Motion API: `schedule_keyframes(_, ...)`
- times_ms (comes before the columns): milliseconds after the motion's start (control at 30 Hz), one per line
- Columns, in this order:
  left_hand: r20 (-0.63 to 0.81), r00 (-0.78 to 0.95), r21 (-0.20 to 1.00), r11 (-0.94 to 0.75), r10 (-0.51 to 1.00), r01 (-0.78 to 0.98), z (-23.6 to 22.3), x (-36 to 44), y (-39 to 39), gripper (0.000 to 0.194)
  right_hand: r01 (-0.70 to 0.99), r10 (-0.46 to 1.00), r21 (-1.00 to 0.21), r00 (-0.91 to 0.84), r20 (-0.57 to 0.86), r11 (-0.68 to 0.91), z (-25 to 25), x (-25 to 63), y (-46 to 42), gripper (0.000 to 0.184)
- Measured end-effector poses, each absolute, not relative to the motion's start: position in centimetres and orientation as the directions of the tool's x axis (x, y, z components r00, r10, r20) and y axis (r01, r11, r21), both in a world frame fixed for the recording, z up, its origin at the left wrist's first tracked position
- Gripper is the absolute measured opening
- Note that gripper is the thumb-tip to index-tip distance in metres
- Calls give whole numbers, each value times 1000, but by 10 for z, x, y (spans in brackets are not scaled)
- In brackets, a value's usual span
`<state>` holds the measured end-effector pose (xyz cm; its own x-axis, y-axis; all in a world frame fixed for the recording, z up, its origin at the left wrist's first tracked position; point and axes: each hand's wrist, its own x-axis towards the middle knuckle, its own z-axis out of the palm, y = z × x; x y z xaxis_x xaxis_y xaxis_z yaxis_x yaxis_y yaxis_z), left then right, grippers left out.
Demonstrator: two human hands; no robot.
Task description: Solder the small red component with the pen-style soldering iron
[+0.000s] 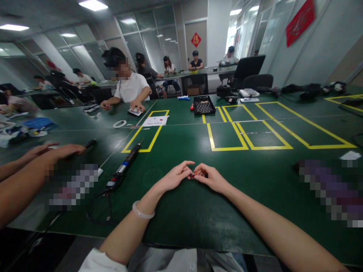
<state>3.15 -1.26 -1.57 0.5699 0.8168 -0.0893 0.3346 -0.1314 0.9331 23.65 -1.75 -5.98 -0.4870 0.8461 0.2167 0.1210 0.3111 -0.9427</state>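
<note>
My left hand (175, 176) and my right hand (212, 177) meet above the green table, in the middle of the head view. Between their fingertips is a small red part (193, 175) with a bit of orange. It is too small and too covered by fingers to name its kind. Both hands are closed in a pinch on it, the left index finger stretched out over the top. Left of my hands lies a black electric screwdriver (124, 166) with a thin bit and a cord.
A black tray (203, 105) of small parts stands farther back. Yellow tape outlines (229, 149) mark the table. A white paper (155, 121) and a white ring (119, 124) lie back left. A co-worker's arm (25, 173) reaches in from the left; another person (132, 88) sits opposite.
</note>
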Motion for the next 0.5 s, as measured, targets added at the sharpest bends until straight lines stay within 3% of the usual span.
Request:
schedule_keyframes(267,112,532,809,-388,839,442,-8,46,-28,24,120,881,-970,-453,135,211,-64,239,-11,40)
schedule_keyframes(500,103,470,743,-382,877,550,-15,44,-26,21,1,890,-985,-428,155,172,-64,236,-13,37)
